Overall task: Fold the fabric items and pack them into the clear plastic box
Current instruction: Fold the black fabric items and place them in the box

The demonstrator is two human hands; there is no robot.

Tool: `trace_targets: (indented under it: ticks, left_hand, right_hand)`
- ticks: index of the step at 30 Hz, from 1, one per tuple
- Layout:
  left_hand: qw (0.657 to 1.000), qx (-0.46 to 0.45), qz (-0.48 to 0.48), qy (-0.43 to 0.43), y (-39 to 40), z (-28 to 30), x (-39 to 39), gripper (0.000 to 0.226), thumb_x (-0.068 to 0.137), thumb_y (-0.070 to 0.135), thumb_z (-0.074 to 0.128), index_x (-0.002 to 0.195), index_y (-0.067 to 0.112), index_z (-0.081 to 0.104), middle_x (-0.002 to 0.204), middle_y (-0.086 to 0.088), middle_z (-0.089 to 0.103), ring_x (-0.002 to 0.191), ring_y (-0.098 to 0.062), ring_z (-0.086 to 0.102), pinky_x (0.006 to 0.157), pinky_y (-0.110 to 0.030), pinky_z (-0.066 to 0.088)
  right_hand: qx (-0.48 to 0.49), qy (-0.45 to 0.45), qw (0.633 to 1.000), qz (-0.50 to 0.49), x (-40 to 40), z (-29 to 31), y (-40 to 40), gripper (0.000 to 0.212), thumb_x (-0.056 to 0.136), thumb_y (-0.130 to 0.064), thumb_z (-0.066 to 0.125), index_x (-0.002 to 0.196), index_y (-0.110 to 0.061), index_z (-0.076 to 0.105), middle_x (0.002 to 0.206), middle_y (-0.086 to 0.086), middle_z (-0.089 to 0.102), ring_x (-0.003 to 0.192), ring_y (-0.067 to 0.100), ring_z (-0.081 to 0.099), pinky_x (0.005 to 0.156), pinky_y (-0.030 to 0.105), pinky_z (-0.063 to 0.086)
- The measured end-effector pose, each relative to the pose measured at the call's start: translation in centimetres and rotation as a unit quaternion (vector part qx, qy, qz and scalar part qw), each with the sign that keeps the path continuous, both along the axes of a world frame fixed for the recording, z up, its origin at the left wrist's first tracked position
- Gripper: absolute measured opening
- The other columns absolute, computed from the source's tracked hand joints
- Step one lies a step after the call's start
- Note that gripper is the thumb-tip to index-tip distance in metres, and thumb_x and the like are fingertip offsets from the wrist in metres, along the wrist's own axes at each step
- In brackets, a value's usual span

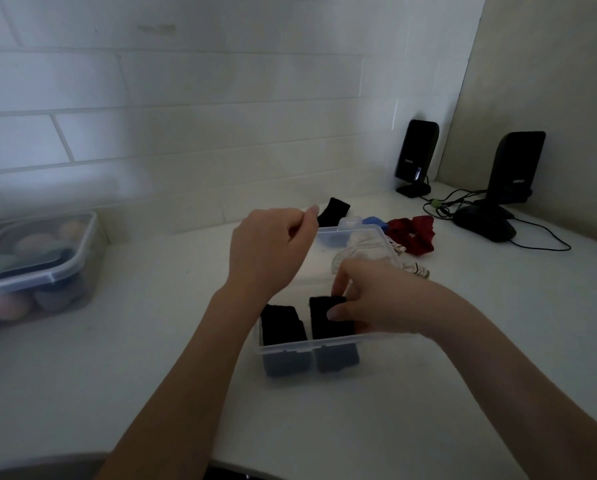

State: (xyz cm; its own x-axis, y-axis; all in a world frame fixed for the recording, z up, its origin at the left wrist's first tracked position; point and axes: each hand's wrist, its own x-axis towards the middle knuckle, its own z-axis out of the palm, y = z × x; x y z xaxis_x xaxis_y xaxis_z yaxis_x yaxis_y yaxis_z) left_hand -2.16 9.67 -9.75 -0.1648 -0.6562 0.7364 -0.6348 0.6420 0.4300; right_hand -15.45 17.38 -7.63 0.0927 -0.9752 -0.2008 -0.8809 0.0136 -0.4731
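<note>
Right hand (pixel 366 299) grips a folded black fabric piece (pixel 328 317) in the clear plastic divided box (pixel 290 348) on the white surface (pixel 151 323)
Left hand (pixel 269 247) hovers above, fingers curled, holding nothing; another black fold (pixel 281 323) fills the neighbouring compartment

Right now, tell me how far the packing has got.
Done: one folded black fabric piece sits in the clear plastic box's near-left compartment. In hand: the right hand pinches a second black piece into the near-right compartment; the left hand hovers curled above. Left: white fabric, a red piece and another black piece lie unpacked behind.
</note>
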Motion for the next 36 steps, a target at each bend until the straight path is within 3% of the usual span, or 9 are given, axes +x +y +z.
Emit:
trace_targets:
  ticks: [4, 8, 11, 17, 22, 25, 29, 32, 36]
  left_hand:
    - [1.000, 0.002, 0.009, -0.016, 0.2, 0.0, -0.3, 0.054, 0.090, 0.039, 0.041, 0.052, 0.003, 0.055, 0.045, -0.012, 0.055, 0.049, -0.028, 0.055, 0.051, -0.042, 0.045]
    - [1.000, 0.004, 0.004, -0.025, 0.3, -0.1, -0.4, 0.053, 0.090, 0.038, 0.043, 0.052, 0.003, 0.055, 0.045, -0.011, 0.056, 0.048, -0.029, 0.055, 0.050, -0.040, 0.044]
    - [1.000, 0.005, 0.002, -0.025, 0.4, -0.1, -0.4, 0.052, 0.090, 0.037, 0.043, 0.051, 0.004, 0.055, 0.045, -0.011, 0.056, 0.048, -0.028, 0.055, 0.049, -0.039, 0.043]
    - [1.000, 0.011, 0.001, -0.028, 0.5, 0.0, -0.4, 0.052, 0.091, 0.037, 0.043, 0.053, 0.004, 0.056, 0.046, -0.011, 0.057, 0.049, -0.027, 0.055, 0.051, -0.040, 0.045]
    - [1.000, 0.009, 0.001, -0.029, 0.4, 0.0, -0.4, 0.052, 0.089, 0.038, 0.042, 0.053, 0.004, 0.055, 0.046, -0.010, 0.057, 0.048, -0.028, 0.054, 0.050, -0.039, 0.045]
    - [1.000, 0.009, -0.003, -0.029, 0.3, -0.1, -0.4, 0.051, 0.089, 0.038, 0.042, 0.052, 0.005, 0.054, 0.046, -0.010, 0.057, 0.048, -0.028, 0.054, 0.049, -0.036, 0.043]
    - [1.000, 0.008, -0.006, -0.028, 0.3, -0.2, -0.4, 0.051, 0.089, 0.038, 0.042, 0.052, 0.005, 0.054, 0.046, -0.011, 0.057, 0.048, -0.028, 0.055, 0.050, -0.037, 0.042]
    - [1.000, 0.008, -0.005, -0.019, 0.2, -0.3, -0.4, 0.051, 0.089, 0.038, 0.043, 0.052, 0.005, 0.055, 0.047, -0.010, 0.058, 0.049, -0.027, 0.055, 0.051, -0.038, 0.045]
    - [1.000, -0.003, -0.002, -0.007, -0.1, -0.4, -0.4, 0.052, 0.089, 0.039, 0.043, 0.052, 0.003, 0.055, 0.046, -0.011, 0.057, 0.049, -0.028, 0.055, 0.051, -0.041, 0.046]
  right_hand:
    - [-0.005, 0.096, 0.995, -0.022, 1.7, -0.5, -0.3, 0.045, 0.082, -0.035, 0.068, 0.111, -0.005, 0.050, 0.110, 0.012, 0.057, 0.099, 0.025, 0.058, 0.086, 0.035, 0.048]
    - [-0.025, 0.138, 0.990, -0.020, 2.3, -0.8, -0.5, 0.032, 0.084, -0.035, 0.065, 0.081, -0.009, 0.046, 0.102, 0.012, 0.052, 0.092, 0.023, 0.052, 0.079, 0.032, 0.044]
    - [-0.031, 0.098, 0.995, 0.017, 1.8, -0.9, 0.0, 0.031, 0.086, -0.027, 0.064, 0.107, -0.008, 0.051, 0.112, 0.011, 0.059, 0.100, 0.025, 0.059, 0.082, 0.033, 0.048]
    - [-0.021, 0.057, 0.996, 0.071, 1.0, -0.6, 0.3, 0.029, 0.085, -0.030, 0.064, 0.111, -0.019, 0.056, 0.098, 0.000, 0.055, 0.086, 0.015, 0.054, 0.076, 0.027, 0.048]
    - [0.024, 0.025, 0.995, 0.096, 0.5, 0.2, 0.6, 0.042, 0.080, -0.028, 0.070, 0.119, -0.029, 0.055, 0.093, -0.002, 0.062, 0.074, 0.017, 0.068, 0.065, 0.027, 0.060]
    - [-0.001, 0.080, 0.992, 0.103, 0.8, -0.4, 0.3, 0.043, 0.081, -0.030, 0.069, 0.122, -0.030, 0.058, 0.069, -0.013, 0.048, 0.059, 0.007, 0.057, 0.057, 0.021, 0.049]
    - [0.010, 0.120, 0.986, 0.113, 0.9, -0.4, 0.0, 0.040, 0.087, -0.033, 0.062, 0.126, -0.031, 0.055, 0.058, -0.014, 0.043, 0.054, 0.007, 0.054, 0.049, 0.018, 0.041]
    - [0.010, 0.126, 0.984, 0.127, 0.8, -0.3, -0.2, 0.041, 0.086, -0.037, 0.062, 0.126, -0.033, 0.055, 0.061, -0.016, 0.041, 0.052, 0.004, 0.050, 0.045, 0.015, 0.036]
    - [0.016, 0.079, 0.987, 0.142, 0.0, -0.2, -0.1, 0.043, 0.082, -0.038, 0.066, 0.124, -0.036, 0.056, 0.065, -0.021, 0.035, 0.057, -0.002, 0.043, 0.052, 0.011, 0.030]
